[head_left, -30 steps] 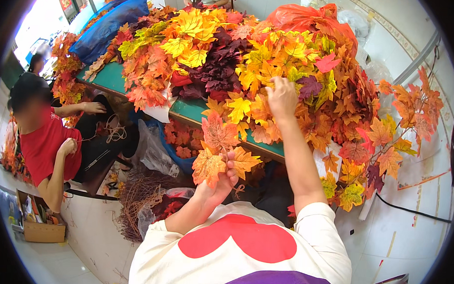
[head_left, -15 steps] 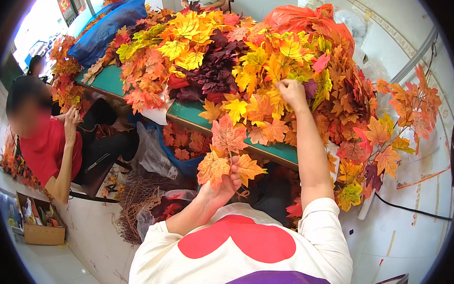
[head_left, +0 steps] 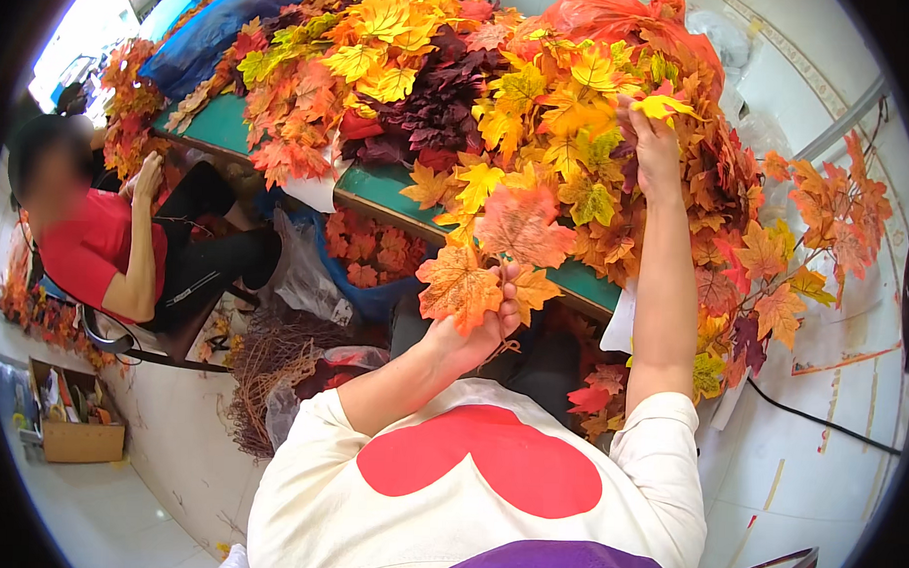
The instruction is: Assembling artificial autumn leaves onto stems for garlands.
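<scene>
My left hand (head_left: 488, 320) is closed round the stem of a small spray of artificial maple leaves (head_left: 459, 287), orange and peach, held just in front of my chest. Its stem end sticks out below my fingers. Over the right part of the leaf heap, my right hand (head_left: 652, 141) pinches a yellow artificial maple leaf (head_left: 664, 106) at the fingertips. Beneath and around that hand lie yellow, orange and rust leaves. A clump of dark purple leaves (head_left: 436, 103) lies in the middle of the heap.
The heap covers most of a green table (head_left: 377, 196). A red plastic bag (head_left: 634, 25) stands behind it, a blue bag (head_left: 208, 35) at far left. A leafy branch (head_left: 806, 266) juts out at right. Brown twigs (head_left: 271, 388) lie low left, near a seated person in red (head_left: 106, 242).
My right hand has moved right and up from the heap and now has a yellow leaf in its fingers. My left hand with the spray has shifted slightly right and up.
</scene>
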`<state>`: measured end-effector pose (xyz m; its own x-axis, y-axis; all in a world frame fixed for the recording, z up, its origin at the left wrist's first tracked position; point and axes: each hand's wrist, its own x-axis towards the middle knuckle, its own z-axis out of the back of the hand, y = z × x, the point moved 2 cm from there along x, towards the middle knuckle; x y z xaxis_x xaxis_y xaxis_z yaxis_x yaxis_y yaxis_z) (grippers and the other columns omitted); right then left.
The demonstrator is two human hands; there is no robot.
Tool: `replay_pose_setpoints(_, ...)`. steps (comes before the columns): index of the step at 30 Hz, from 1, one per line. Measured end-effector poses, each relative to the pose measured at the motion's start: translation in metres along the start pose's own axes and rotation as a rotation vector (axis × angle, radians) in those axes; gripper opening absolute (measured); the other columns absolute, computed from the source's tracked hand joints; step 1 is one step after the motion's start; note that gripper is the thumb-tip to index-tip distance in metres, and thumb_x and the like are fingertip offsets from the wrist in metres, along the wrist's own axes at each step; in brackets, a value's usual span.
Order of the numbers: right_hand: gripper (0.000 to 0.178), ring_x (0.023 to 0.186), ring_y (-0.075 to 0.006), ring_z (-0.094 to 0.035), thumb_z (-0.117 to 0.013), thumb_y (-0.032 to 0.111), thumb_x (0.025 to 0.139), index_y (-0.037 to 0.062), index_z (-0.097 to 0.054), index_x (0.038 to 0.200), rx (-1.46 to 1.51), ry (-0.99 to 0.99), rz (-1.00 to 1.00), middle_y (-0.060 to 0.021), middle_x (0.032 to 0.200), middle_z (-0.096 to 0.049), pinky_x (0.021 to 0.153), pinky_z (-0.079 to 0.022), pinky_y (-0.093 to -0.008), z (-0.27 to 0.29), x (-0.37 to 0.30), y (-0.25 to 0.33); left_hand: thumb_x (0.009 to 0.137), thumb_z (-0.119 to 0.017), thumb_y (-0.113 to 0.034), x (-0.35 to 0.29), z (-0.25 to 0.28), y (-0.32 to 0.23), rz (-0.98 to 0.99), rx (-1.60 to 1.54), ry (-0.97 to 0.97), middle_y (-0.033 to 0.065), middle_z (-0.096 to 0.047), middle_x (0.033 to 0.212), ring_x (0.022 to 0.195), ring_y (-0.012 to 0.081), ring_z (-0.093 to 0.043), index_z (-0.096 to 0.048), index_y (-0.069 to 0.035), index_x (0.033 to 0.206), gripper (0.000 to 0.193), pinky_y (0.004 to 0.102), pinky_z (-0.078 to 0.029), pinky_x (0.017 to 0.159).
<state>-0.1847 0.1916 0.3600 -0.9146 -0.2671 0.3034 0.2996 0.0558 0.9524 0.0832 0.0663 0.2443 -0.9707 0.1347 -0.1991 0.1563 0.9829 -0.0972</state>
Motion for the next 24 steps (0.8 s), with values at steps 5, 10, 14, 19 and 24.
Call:
replay_pose_setpoints(5, 0.018, 0.06, -0.0143, -0.058, -0.056, 0.017, 0.086, -0.0005, -0.056, 0.092, -0.712, -0.084, 0.201, -0.0076, 0.064, -0.059, 0.06, -0.044, -0.0292, -0.005, -0.054, 0.038, 0.089, -0.054, -0.019, 0.001, -0.011, 0.006, 0.05, -0.005, 0.001, 0.0002, -0.054, 0.078, 0.067, 0.0122, -0.047, -0.055, -0.008, 0.095, 0.012, 0.0242, -0.04, 0.061)
replay_pose_setpoints(10, 0.011, 0.069, -0.0281, -0.058, -0.056, 0.012, 0.082, 0.0014, -0.056, 0.083, -0.799, 0.122, 0.264, -0.0136, 0.073, -0.058, 0.063, -0.044, -0.0354, 0.01, -0.139, 0.051, 0.089, -0.054, -0.019, 0.003, -0.017, 0.005, 0.074, -0.034, 0.077, 0.0007, -0.054, 0.076, 0.068, 0.0124, -0.047, -0.055, -0.008, 0.094, 0.013, 0.0244, -0.04, 0.062)
replay_pose_setpoints(14, 0.007, 0.071, -0.0247, -0.055, -0.058, 0.008, 0.079, 0.0017, -0.062, 0.081, -0.735, 0.407, 0.124, -0.0105, 0.075, -0.053, 0.064, -0.043, -0.0328, 0.011, -0.195, 0.04, 0.087, -0.055, -0.021, 0.012, -0.012, 0.005, 0.036, -0.023, 0.096, 0.0021, -0.051, 0.079, 0.07, 0.0145, -0.045, -0.055, -0.008, 0.095, 0.015, 0.0258, -0.04, 0.065)
replay_pose_setpoints(19, 0.016, 0.065, -0.0162, -0.053, -0.061, -0.003, 0.075, 0.0031, -0.065, 0.089, -0.571, 0.368, 0.142, -0.0065, 0.078, -0.052, 0.056, -0.042, -0.026, -0.004, -0.218, 0.029, 0.085, -0.056, -0.017, 0.022, -0.004, 0.019, -0.086, -0.069, 0.159, 0.0027, -0.051, 0.08, 0.07, 0.0149, -0.045, -0.053, -0.01, 0.095, 0.013, 0.026, -0.04, 0.065)
replay_pose_setpoints(24, 0.031, 0.067, -0.0092, -0.052, -0.061, -0.005, 0.074, 0.0062, -0.057, 0.102, -0.392, 0.137, 0.067, -0.0031, 0.077, -0.052, 0.058, -0.044, -0.0218, -0.016, -0.214, 0.019, 0.089, -0.045, -0.022, 0.029, 0.018, 0.027, -0.292, -0.087, 0.193, 0.0048, -0.057, 0.093, 0.083, 0.0175, -0.052, -0.051, -0.012, 0.097, 0.014, 0.0303, -0.042, 0.069)
